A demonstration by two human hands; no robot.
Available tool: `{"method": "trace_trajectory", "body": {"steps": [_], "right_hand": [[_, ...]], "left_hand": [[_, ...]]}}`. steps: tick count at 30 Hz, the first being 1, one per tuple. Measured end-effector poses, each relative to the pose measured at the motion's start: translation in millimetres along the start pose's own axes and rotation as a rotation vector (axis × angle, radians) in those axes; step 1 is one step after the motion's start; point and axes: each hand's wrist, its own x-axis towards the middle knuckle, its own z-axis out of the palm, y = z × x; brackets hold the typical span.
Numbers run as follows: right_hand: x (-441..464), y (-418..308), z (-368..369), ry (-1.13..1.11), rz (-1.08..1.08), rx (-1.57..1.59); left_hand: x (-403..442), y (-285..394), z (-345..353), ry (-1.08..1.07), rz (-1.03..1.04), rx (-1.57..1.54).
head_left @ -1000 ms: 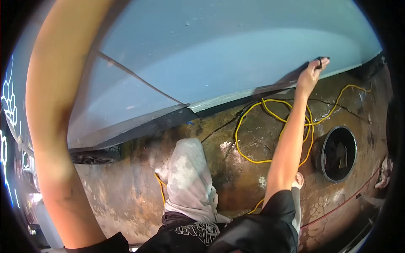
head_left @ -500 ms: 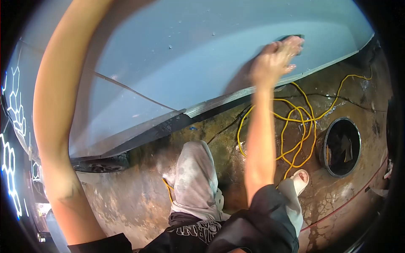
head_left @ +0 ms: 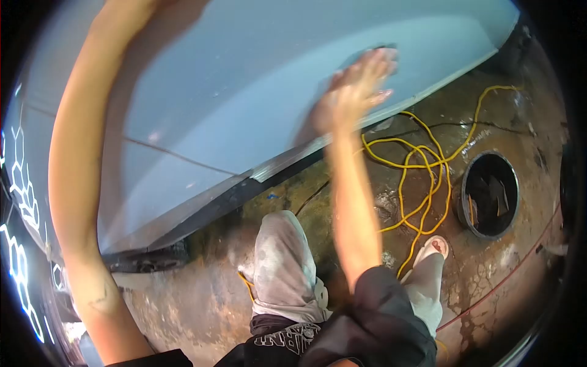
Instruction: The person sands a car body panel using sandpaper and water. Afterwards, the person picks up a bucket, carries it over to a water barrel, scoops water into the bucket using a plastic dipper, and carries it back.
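My right hand (head_left: pixel 361 82) presses against the blue-grey car panel (head_left: pixel 257 79), its fingers laid over a dark pad (head_left: pixel 393 48) that shows only as a thin edge past the fingertips. The hand is blurred, and most of the pad is hidden under it. Along the left side my left arm reaches up over the panel, and its hand lies beyond the top edge of the view. A dark seam crosses the panel between the two arms.
Below the panel's lower edge, a yellow cord (head_left: pixel 402 189) lies looped on the wet, stained floor (head_left: pixel 202 293). A black bucket (head_left: pixel 466 202) with flat pieces inside stands at the right. A thin red hose (head_left: pixel 507 272) runs along the lower right. A wheel (head_left: pixel 147 263) shows under the panel.
My right hand has moved left along the panel with the dark pad, its fingers now flatter. The view has shifted somewhat, and my left arm stays raised over the panel.
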Motion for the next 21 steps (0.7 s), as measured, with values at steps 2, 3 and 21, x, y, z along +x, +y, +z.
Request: {"method": "trace_trajectory", "body": {"steps": [2,3,21], "right_hand": [[-74,-104,1,-0.358,-0.135,-0.066],[-83,-98,-6,-0.342,-0.125,-0.077],[-14,-31,-30,-0.284,-0.199,-0.156]], "left_hand": [[7,13,-14,-0.017,0.016,0.006],[8,24,-33,-0.101,-0.087,-0.085],[10,3,-1,0.036,0.057,-0.204]]}}
